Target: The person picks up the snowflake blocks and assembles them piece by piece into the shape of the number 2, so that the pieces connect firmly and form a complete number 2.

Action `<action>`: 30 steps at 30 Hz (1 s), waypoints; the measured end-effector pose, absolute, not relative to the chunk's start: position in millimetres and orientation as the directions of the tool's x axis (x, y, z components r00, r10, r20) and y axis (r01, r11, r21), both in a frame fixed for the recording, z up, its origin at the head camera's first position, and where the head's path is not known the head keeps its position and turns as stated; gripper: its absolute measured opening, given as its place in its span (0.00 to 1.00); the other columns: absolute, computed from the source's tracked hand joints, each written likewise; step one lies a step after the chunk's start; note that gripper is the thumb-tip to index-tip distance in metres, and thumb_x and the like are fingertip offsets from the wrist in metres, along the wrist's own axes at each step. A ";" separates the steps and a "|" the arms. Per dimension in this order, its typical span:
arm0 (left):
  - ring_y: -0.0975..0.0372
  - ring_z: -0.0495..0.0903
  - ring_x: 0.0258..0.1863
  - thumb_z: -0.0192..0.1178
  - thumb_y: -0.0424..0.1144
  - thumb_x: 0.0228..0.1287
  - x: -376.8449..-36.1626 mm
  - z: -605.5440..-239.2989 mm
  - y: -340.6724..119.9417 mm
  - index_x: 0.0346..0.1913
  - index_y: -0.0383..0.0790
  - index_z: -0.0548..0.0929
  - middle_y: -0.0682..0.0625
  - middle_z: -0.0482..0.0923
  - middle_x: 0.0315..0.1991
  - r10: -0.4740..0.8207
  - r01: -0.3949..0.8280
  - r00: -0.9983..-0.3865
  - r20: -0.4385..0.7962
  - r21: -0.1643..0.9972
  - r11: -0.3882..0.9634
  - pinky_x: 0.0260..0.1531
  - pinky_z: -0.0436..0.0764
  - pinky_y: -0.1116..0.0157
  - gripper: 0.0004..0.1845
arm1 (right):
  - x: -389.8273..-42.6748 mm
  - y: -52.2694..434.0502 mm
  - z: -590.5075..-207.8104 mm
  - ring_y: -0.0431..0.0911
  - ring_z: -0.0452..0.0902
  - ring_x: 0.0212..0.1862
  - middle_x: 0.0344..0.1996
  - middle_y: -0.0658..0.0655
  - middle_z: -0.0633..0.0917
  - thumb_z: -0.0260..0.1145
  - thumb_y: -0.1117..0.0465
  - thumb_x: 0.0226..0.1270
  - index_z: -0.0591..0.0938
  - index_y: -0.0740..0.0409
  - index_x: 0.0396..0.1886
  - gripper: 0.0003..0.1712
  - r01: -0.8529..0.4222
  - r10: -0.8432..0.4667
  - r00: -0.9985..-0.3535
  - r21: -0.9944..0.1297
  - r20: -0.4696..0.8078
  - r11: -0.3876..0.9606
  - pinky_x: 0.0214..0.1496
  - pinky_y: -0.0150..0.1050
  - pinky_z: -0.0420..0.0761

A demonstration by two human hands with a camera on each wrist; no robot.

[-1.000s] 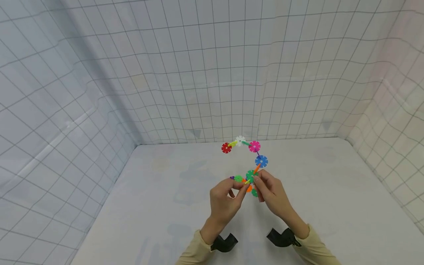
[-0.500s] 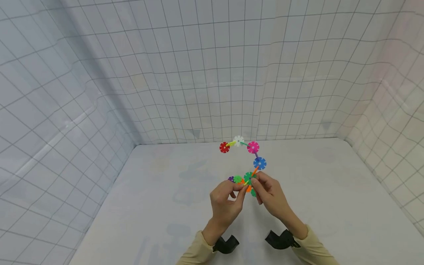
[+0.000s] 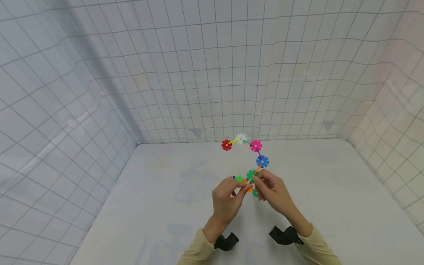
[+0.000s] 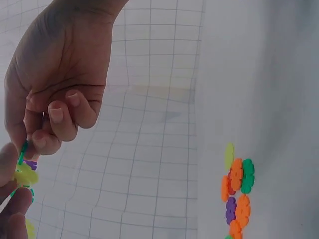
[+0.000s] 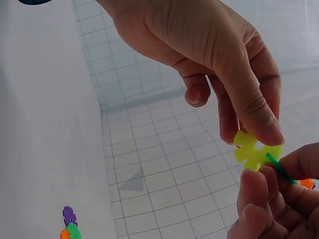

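My left hand [image 3: 226, 202] pinches a yellow notched plastic disc [image 5: 249, 147] between thumb and fingers. Opposite it, my right hand [image 3: 273, 191] grips a green notched disc [image 3: 251, 175] at the near end of a chain of such discs. An orange disc [image 3: 258, 168] links the green one to a blue disc [image 3: 262, 161]; beyond it come pink [image 3: 255, 145], white [image 3: 241, 138] and red [image 3: 226, 145] discs, joined by thin edge-on discs. The right wrist view has the green disc's edge right at the yellow disc's rim. Fingertips hide part of that meeting place.
Loose discs lie behind the hands on the white table [image 3: 159, 206], among them a light green one [image 3: 239, 178] and a darker green one [image 3: 255, 193]. Several orange discs [image 4: 242, 211] show in the left wrist view. A gridded white curtain [image 3: 198, 73] encloses the sides and back.
Both hands keep their grips on the yellow and green discs. The hands and the chain shift slightly left, then back to the right in the head view.
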State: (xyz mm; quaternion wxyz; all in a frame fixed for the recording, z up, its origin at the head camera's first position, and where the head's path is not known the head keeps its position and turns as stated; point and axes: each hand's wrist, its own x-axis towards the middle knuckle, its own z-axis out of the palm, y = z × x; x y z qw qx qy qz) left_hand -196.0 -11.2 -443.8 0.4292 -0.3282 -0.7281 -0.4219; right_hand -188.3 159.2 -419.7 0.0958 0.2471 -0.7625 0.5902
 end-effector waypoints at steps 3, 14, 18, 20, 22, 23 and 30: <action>0.67 0.74 0.23 0.75 0.37 0.47 -200.9 -443.8 -16.2 0.30 0.42 0.85 0.54 0.79 0.24 0.143 0.843 -0.425 0.894 0.333 0.422 0.21 0.70 0.80 0.09 | -184.3 158.3 -408.8 0.43 0.70 0.13 0.15 0.56 0.74 0.54 0.72 0.70 0.73 0.63 0.29 0.08 -0.496 -0.263 -0.858 -0.844 0.441 0.205 0.14 0.39 0.72; 0.64 0.78 0.27 0.66 0.42 0.60 -236.9 -473.6 -41.0 0.33 0.43 0.86 0.55 0.83 0.29 0.064 0.609 -0.733 0.677 0.610 0.507 0.22 0.75 0.72 0.06 | -196.4 176.6 -418.0 0.44 0.71 0.16 0.22 0.64 0.75 0.53 0.68 0.73 0.73 0.64 0.33 0.06 -0.434 -0.156 -0.900 -0.873 0.408 0.223 0.19 0.36 0.75; 0.63 0.80 0.31 0.63 0.44 0.64 -245.1 -494.0 -45.9 0.35 0.43 0.87 0.55 0.83 0.30 0.047 0.363 -0.916 0.399 0.772 0.522 0.28 0.77 0.68 0.08 | -198.4 179.2 -420.8 0.47 0.72 0.16 0.22 0.61 0.75 0.53 0.64 0.74 0.73 0.64 0.33 0.08 -0.437 -0.159 -0.897 -0.879 0.412 0.191 0.18 0.37 0.75; 0.62 0.79 0.31 0.63 0.43 0.64 -248.5 -502.1 -46.8 0.36 0.43 0.87 0.55 0.83 0.30 0.041 0.270 -0.954 0.296 0.795 0.543 0.31 0.77 0.65 0.08 | -198.2 179.5 -420.4 0.47 0.72 0.17 0.22 0.61 0.75 0.53 0.63 0.75 0.73 0.62 0.33 0.09 -0.431 -0.157 -0.900 -0.884 0.406 0.182 0.18 0.37 0.75; 0.61 0.78 0.32 0.63 0.43 0.63 -252.9 -508.7 -46.2 0.36 0.42 0.88 0.54 0.83 0.31 0.044 0.226 -0.968 0.246 0.787 0.574 0.33 0.76 0.63 0.08 | -198.3 180.0 -420.4 0.48 0.72 0.17 0.22 0.62 0.75 0.53 0.63 0.75 0.73 0.61 0.32 0.09 -0.428 -0.156 -0.901 -0.885 0.404 0.182 0.18 0.37 0.75; 0.60 0.78 0.33 0.63 0.43 0.62 -255.3 -510.6 -45.3 0.37 0.42 0.88 0.53 0.83 0.32 0.055 0.225 -0.969 0.240 0.772 0.594 0.36 0.75 0.62 0.08 | -198.4 180.1 -420.4 0.49 0.71 0.17 0.22 0.63 0.75 0.53 0.62 0.75 0.73 0.60 0.32 0.09 -0.424 -0.154 -0.903 -0.887 0.400 0.183 0.18 0.37 0.74; 0.56 0.70 0.35 0.68 0.52 0.54 -272.7 -511.9 -31.1 0.43 0.45 0.86 0.53 0.78 0.33 0.119 0.199 -0.978 0.171 0.605 0.771 0.41 0.66 0.56 0.18 | -196.3 179.2 -416.7 0.55 0.71 0.18 0.20 0.59 0.74 0.54 0.62 0.74 0.72 0.64 0.32 0.11 -0.386 -0.170 -0.918 -0.905 0.358 0.177 0.20 0.37 0.75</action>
